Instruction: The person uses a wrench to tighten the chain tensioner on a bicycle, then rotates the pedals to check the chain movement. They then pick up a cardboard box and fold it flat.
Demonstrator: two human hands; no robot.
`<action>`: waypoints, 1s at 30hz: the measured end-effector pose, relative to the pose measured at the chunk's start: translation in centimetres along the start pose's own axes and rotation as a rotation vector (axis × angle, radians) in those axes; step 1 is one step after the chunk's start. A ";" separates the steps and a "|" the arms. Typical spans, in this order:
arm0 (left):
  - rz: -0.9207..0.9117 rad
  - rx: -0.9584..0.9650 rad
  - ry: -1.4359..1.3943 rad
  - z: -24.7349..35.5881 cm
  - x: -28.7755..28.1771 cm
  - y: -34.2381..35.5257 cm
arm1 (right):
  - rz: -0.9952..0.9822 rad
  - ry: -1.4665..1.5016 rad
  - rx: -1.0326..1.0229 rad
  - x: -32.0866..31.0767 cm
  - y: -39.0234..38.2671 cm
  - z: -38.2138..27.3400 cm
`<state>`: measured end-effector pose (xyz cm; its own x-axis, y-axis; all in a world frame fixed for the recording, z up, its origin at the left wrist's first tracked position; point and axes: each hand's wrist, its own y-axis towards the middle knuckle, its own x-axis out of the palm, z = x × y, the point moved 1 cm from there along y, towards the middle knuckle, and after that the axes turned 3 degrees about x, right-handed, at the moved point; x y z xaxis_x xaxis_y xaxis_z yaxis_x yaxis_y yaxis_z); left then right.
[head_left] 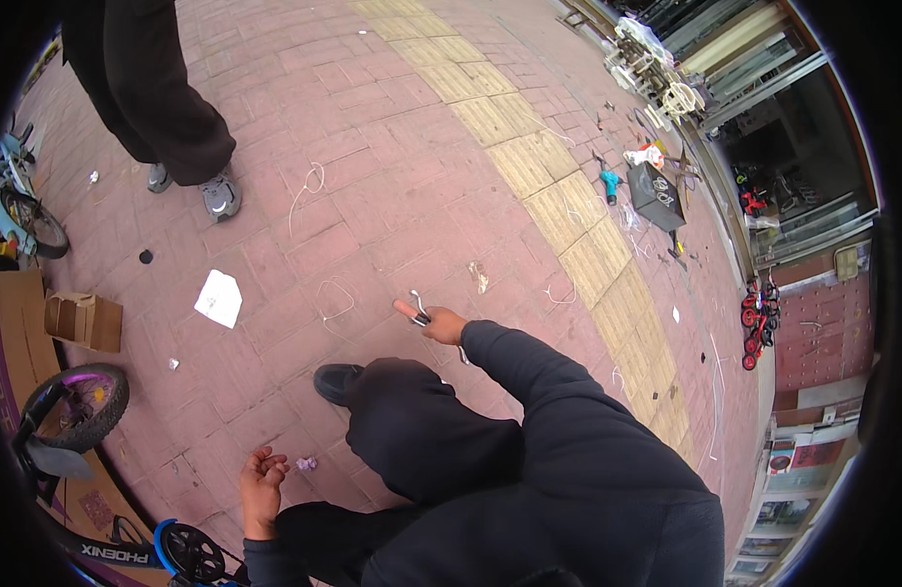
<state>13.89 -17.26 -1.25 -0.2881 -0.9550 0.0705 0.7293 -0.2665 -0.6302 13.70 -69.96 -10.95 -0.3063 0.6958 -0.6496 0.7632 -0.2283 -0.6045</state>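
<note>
My right hand (437, 323) reaches out above the paving with its fingers closed on a small silver and dark metal tool (421, 311); its exact kind is hard to make out. My left hand (260, 489) hangs lower left, fingers loosely bent and apart, holding nothing visible, near a crumpled pink scrap (306, 464) on the ground. Beside it at the left lie a bicycle's front wheel (109, 411) with a purple rim, a dark frame and a blue-edged round part (185, 543) on cardboard (11, 342). A white paper (218, 298) lies ahead.
Another person (148, 78) stands ahead left, near a pale blue bicycle (30, 225) and a small cardboard box (82, 320). At right are a cyan power tool (608, 186), a black box (656, 195), scattered white ties, red small bikes (759, 318) and a shopfront (784, 127).
</note>
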 end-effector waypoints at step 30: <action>0.732 0.170 -0.234 -11.2 -3.6 -1.4 | -0.322 -0.770 -1.111 18.1 3.5 -51.2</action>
<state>6.97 -11.96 -9.32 0.4265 -0.8930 -0.1439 0.7737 0.4426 -0.4533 39.92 -23.25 -1.20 -0.5095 -0.0151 -0.8604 0.5362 0.7764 -0.3312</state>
